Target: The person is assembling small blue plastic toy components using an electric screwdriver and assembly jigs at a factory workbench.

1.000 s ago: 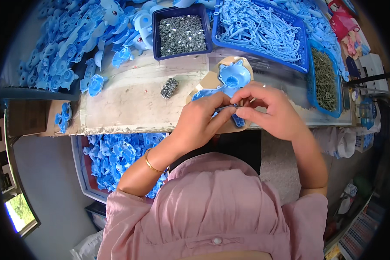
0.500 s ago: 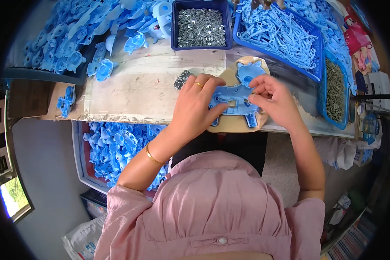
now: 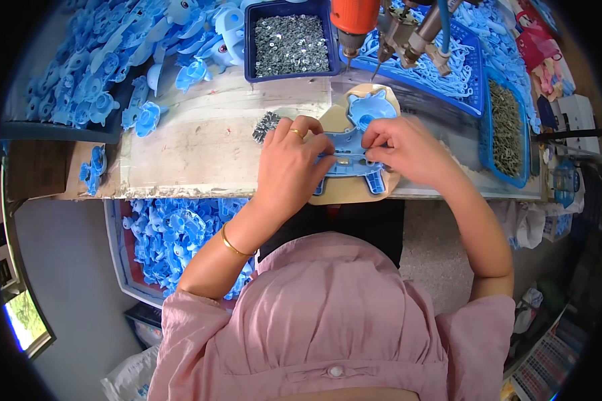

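A light blue plastic toy half-shell (image 3: 370,109) lies hollow side up in a tan holder (image 3: 353,194) at the table's front edge. My left hand (image 3: 291,164), with a ring on one finger, bends over the shell's left end. Its thumb and fingers close toward each other there; whatever they grip is hidden. From the right, my right hand (image 3: 405,148) reaches over the shell's middle with fingertips pinched together low against it. I cannot make out what is in that pinch. A small pile of metal pieces (image 3: 266,127) sits beside my left knuckles.
Behind the holder hang an orange-bodied power driver (image 3: 353,20) and a metal tool head (image 3: 415,43). A dark blue bin of small metal parts (image 3: 249,63), a blue basket of plastic links (image 3: 473,93) and a screw basket (image 3: 523,177) stand around. Blue shells (image 3: 87,73) heap left.
The view has shifted, bringing the driver and metal tool head into sight at the top. My right fingertips have come down closer onto the shell; my left hand stays at its left end.
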`<state>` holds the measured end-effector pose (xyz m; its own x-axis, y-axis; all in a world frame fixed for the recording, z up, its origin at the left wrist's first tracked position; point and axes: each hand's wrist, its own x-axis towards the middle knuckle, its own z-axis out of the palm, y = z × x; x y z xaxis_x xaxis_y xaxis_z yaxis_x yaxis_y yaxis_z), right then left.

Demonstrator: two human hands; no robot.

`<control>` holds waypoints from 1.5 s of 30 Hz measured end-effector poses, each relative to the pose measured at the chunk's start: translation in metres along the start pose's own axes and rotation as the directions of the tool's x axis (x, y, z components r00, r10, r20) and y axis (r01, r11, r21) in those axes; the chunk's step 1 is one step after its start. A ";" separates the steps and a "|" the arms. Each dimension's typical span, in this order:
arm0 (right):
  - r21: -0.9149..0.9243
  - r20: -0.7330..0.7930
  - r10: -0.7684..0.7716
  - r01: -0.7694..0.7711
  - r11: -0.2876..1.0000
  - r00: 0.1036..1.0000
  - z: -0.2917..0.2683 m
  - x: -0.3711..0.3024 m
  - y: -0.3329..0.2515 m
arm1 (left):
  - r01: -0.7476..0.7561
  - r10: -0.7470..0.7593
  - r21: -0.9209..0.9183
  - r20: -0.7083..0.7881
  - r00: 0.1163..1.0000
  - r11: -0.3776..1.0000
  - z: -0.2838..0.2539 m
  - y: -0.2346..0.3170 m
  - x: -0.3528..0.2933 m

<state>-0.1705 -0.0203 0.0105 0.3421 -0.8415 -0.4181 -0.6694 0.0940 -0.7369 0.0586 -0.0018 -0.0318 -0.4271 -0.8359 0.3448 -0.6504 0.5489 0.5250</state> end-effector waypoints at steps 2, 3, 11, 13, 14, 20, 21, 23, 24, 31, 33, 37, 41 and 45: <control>-0.267 -0.159 -0.220 0.172 0.948 0.963 0.007 -0.006 0.000 | 0.005 -0.004 0.065 -0.002 1.000 0.998 0.000 0.002 -0.001; -0.534 -0.242 -0.457 0.276 0.799 0.856 0.009 -0.008 0.000 | 0.003 -0.003 0.063 -0.001 1.000 0.998 0.000 0.003 -0.001; -0.542 -0.150 -0.299 0.175 0.822 0.942 -0.002 0.007 0.002 | -0.012 0.018 0.214 -0.028 0.999 0.977 -0.004 0.007 0.005; -0.582 -0.155 -0.328 0.182 0.793 0.932 0.000 0.005 0.002 | -0.015 0.022 0.215 -0.032 0.999 0.976 -0.003 0.008 0.005; -0.577 -0.153 -0.323 0.181 0.796 0.934 0.001 0.004 0.000 | -0.015 0.020 0.212 -0.021 1.000 0.977 -0.003 0.009 0.005; -0.175 -0.567 -0.501 0.499 0.849 0.654 -0.017 0.025 -0.085 | -0.030 0.031 0.089 -0.006 1.000 0.996 -0.011 0.005 0.006; -0.170 -0.632 -0.537 0.576 0.800 0.559 -0.026 0.037 -0.099 | -0.038 0.037 -0.016 -0.042 0.998 0.999 -0.015 0.007 0.008; -0.402 -0.745 -0.585 0.484 0.777 0.321 -0.042 0.077 -0.113 | -0.066 0.063 -0.041 -0.070 0.996 0.997 -0.027 0.001 0.021; -0.586 -0.769 -0.636 0.323 0.743 0.066 -0.046 0.090 -0.120 | -0.059 0.058 -0.001 -0.124 0.991 0.998 -0.031 -0.007 0.029; -0.683 -0.723 -0.668 0.323 0.655 -0.175 -0.078 0.148 -0.119 | 0.029 0.018 0.318 -0.144 0.989 0.947 -0.034 -0.085 0.094; -0.451 -0.827 -0.548 0.434 0.780 0.126 -0.073 0.133 -0.130 | 0.045 -0.003 0.403 -0.104 0.995 0.914 -0.029 -0.103 0.106; -0.295 -0.747 -0.501 0.458 0.839 0.436 -0.075 0.094 -0.133 | -0.011 -0.003 0.413 0.033 0.999 0.911 -0.012 -0.113 0.133; -0.168 -0.646 -0.480 0.503 0.848 0.593 -0.075 0.073 -0.119 | -0.046 0.022 0.444 0.058 0.998 0.895 -0.007 -0.111 0.141; -0.180 -0.561 -0.489 0.478 0.860 0.668 -0.077 0.056 -0.114 | -0.124 0.159 0.360 -0.068 0.985 0.925 -0.011 -0.117 0.130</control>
<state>-0.1264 -0.1188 0.1120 0.1855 -0.9066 0.3790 -0.5311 -0.4170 -0.7376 0.0865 -0.1748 -0.0397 -0.4815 -0.7363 0.4755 -0.7746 0.6113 0.1622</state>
